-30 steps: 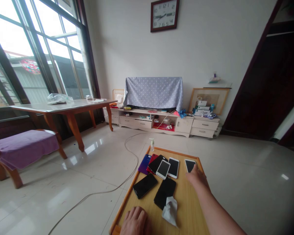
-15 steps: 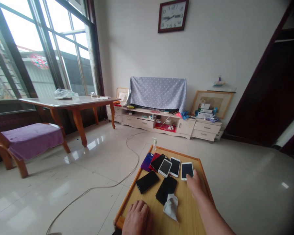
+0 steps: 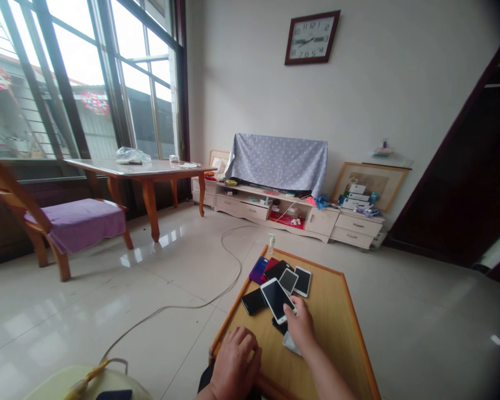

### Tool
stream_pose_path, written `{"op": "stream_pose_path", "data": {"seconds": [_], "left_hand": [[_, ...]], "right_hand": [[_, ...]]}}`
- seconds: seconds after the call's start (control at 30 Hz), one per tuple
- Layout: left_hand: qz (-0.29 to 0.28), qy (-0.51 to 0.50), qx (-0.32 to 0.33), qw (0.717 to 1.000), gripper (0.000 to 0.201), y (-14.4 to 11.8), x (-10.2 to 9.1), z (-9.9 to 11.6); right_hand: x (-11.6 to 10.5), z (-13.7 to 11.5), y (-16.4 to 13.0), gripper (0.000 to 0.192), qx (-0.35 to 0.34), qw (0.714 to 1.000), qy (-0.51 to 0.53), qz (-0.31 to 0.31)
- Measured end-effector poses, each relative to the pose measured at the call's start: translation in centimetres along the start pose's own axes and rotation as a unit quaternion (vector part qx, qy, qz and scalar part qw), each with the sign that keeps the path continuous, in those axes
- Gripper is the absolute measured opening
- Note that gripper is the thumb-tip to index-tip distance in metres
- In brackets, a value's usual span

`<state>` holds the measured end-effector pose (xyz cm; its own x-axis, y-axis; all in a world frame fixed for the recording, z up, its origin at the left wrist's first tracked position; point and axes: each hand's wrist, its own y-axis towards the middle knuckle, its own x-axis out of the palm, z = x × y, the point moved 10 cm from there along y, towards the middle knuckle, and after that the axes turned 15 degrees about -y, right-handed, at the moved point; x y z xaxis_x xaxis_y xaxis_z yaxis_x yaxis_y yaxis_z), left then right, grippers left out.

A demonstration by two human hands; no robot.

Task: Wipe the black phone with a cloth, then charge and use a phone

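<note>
The low table has a pale wood top with a fine, matt grain and a smoother orange-brown wooden rim. The white phone held in the right hand has a glossy glass screen in a smooth white frame, and the other phones beyond it show the same shiny glass. A crumpled white cloth under that hand looks soft and matt. The floor is polished pale tile that mirrors the window light. The chair is varnished wood under a matt purple fabric cover.
</note>
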<state>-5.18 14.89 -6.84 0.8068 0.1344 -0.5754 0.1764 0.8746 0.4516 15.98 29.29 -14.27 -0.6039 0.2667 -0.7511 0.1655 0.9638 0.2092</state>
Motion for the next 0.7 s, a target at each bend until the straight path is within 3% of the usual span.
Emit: {"op": "stream_pose_path", "data": {"seconds": [0.17, 0.37, 0.53, 0.7], "left_hand": [[-0.01, 0.01, 0.012, 1.0, 0.017, -4.3, -3.1, 0.2], [-0.015, 0.044, 0.014, 0.999, 0.013, -10.7, -6.4, -1.1], [-0.011, 0.08, -0.054, 0.995, 0.013, -15.4, -9.2, -1.7], [0.028, 0.141, -0.134, 0.98, 0.019, -19.5, -13.7, -2.1]], "right_hand": [[-0.7, -1.3, 0.4, 0.04, -0.001, 0.991, -0.134, 0.003], [-1.7, -2.2, -1.5, 0.038, -0.014, 0.975, -0.222, 0.013], [-2.3, -3.4, -4.1, 0.04, -0.056, 0.971, -0.234, 0.012], [-2.9, -5.2, -8.9, 0.04, -0.106, 0.975, -0.197, -0.004]]}}
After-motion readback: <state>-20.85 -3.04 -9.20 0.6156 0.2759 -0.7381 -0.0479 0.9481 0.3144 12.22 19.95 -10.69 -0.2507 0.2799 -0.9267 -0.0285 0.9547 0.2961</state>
